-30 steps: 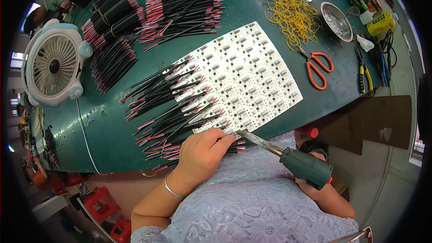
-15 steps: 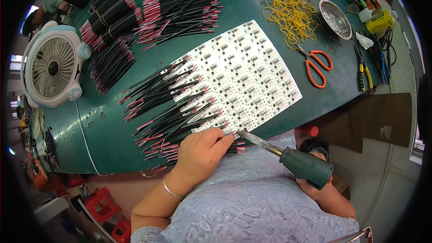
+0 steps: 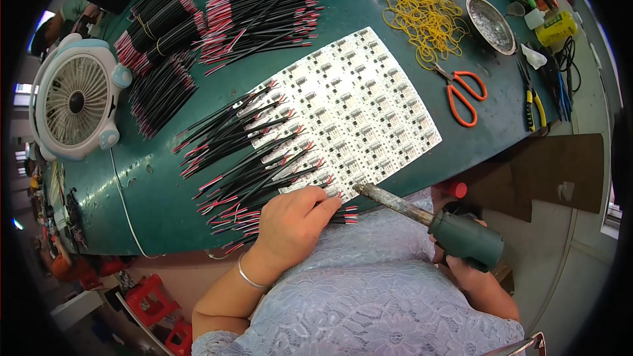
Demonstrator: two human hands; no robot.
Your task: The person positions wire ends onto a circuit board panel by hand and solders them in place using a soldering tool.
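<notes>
So the white panel of small LED circuit boards (image 3: 343, 112) is lying flat on the green worktable (image 3: 151, 191), and along its left and near edge there's a whole fan of black-and-red paired wires (image 3: 244, 158) whose ends sit on the board edge, looks like those rows are already soldered on, though I can't really see the joints at this size. The left hand (image 3: 290, 221) is palm down at the near corner of the panel, fingers curled and pinching a wire pair against the board edge. The right hand (image 3: 461, 264) is wrapped tight around the dark green handle of a soldering iron (image 3: 422, 217), its crusty metal tip just beside the left fingertips at that same corner. Judging by the layout I'd say the left side is mostly wired and the far and right edges of the panel are bare. Plenty left to go too: bundles of loose black-and-red wires (image 3: 217, 26) sit further back, near a white desk fan (image 3: 76, 99). Orange-handled scissors (image 3: 465, 89) and a heap of yellow rubber bands (image 3: 425, 16) sit off to the right.
</notes>
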